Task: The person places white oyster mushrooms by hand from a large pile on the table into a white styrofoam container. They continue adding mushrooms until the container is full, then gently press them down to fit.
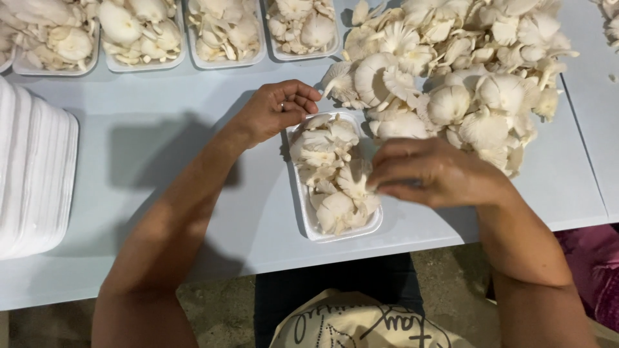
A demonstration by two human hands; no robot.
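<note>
A white foam tray (314, 228) filled with pale oyster mushrooms (329, 174) lies on the grey table in front of me. My left hand (277, 109) grips the tray's far left corner, fingers curled over the rim. My right hand (438, 173) hovers over the tray's right side, its fingers pinched together at a mushroom there; it is blurred. A big loose heap of oyster mushrooms (458, 71) lies just beyond my right hand.
Several filled mushroom trays (222, 62) line the table's far edge. A tall stack of empty white foam trays (32, 174) stands at the left. The table's near edge (258, 267) runs in front of my lap. Pink cloth (590, 264) shows at the lower right.
</note>
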